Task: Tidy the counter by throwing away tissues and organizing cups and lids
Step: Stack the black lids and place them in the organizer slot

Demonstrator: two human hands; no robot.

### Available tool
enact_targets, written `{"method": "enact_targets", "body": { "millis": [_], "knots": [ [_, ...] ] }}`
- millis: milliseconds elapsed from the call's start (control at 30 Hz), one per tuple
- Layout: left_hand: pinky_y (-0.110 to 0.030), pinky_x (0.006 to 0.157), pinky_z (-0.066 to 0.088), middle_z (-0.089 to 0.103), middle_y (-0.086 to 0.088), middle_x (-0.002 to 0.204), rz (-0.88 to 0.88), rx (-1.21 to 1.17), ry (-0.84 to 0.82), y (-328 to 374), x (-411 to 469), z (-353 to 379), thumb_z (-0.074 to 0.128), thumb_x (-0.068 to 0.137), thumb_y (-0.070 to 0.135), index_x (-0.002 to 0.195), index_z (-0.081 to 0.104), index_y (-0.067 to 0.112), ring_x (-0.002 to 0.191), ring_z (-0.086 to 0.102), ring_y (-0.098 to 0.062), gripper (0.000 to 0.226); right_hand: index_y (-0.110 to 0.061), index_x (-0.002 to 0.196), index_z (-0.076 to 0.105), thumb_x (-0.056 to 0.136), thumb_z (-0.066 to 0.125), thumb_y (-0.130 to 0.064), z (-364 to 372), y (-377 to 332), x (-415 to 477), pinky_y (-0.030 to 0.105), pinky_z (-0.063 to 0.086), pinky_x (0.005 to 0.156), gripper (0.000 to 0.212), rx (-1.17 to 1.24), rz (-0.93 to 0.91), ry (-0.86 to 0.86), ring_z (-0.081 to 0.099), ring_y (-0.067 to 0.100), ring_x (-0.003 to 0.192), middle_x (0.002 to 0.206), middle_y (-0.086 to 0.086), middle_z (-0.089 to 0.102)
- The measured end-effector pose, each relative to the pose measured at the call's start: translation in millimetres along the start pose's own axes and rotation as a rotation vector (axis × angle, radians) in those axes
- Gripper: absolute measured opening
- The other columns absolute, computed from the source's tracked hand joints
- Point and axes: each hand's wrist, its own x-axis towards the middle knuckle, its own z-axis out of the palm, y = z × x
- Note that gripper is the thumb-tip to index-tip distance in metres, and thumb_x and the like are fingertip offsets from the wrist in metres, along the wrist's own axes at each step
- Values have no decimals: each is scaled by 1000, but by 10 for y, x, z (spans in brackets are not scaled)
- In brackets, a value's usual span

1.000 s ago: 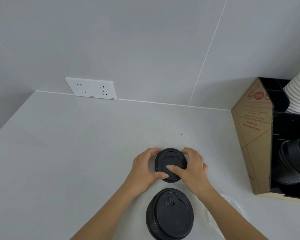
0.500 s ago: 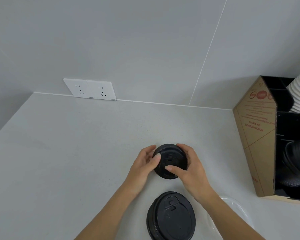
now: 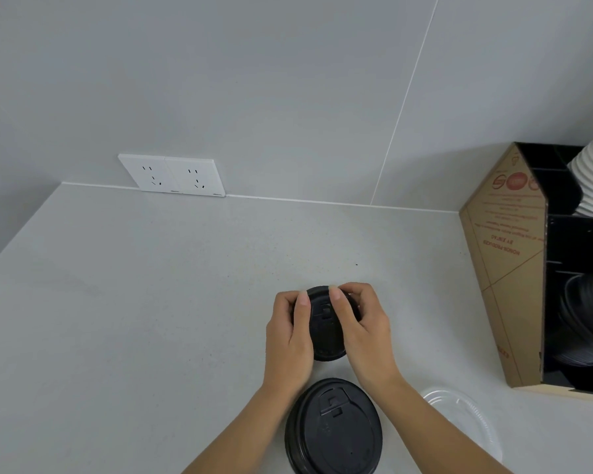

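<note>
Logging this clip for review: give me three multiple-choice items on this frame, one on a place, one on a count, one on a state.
1. Where is the white double wall socket?
A. above the counter's back edge
B. inside the cardboard organizer
C. on the counter

2. How many stacks of black plastic cup lids are on the grey counter?
A. one
B. two
C. four

3. What are the hands doing?
A. resting flat
B. gripping one lid stack
C. holding a tissue

Answers: 1 A, it sits on the wall; 2 B, the far lid stack and near lid stack; 3 B, left hand and right hand clasp the far stack.
</note>
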Motion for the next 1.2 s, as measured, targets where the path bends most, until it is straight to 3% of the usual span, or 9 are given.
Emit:
{"method": "enact_targets", "body": {
  "millis": [300,467,567,700,900,1033,1200],
  "knots": [
    [-10,58,46,60,3,83,-41,32,59,74,17,18,43,95,28,92,56,14,68,57,7,20,-20,91,56,87,63,-24,39,-8,43,7,46,61,9,-43,-18,45,58,-10,71,84,-8,61],
    [-7,57,43,59,5,80,-9,54,54,346,38,16,43,95,32,87,56,16,65,54,9,22,-23,85,57,86,64,-26,2,-207,66,16,51,69,7,29,-27,86,61,0,75,84,-7,63],
    [-5,56,42,57,8,80,5,17,36,578,37,3,44,94,35,87,55,17,64,53,11,23,-19,85,60,85,64,-30,-24,-429,87,16,50,68,11,91,-39,108,60,-3,71,82,-7,64],
    [-4,61,43,61,12,90,55,13,-5,856,-55,-42,50,91,38,95,56,21,74,56,11,18,-14,87,62,86,63,-36,-104,-757,46,21,51,67,22,146,-23,77,62,7,76,86,0,65],
    [-16,67,44,59,13,90,115,103,38,1020,-346,-78,46,93,39,101,54,20,83,57,-2,22,-12,88,62,86,60,-42,-188,-949,-242,24,50,66,30,92,-15,56,60,8,73,82,-3,63],
    [-11,61,45,59,10,90,74,120,54,962,-567,-99,43,94,40,102,53,19,84,58,-5,25,-12,91,61,87,58,-45,-233,-883,-455,32,56,73,33,13,13,32,63,13,78,84,-1,64],
    [-20,67,44,60,7,93,-29,108,72,785,-855,-95,41,94,40,101,53,19,86,58,-4,25,-14,91,61,88,56,-45,-288,-694,-710,26,52,70,31,-64,74,-17,62,13,80,87,0,65]
  ]
}}
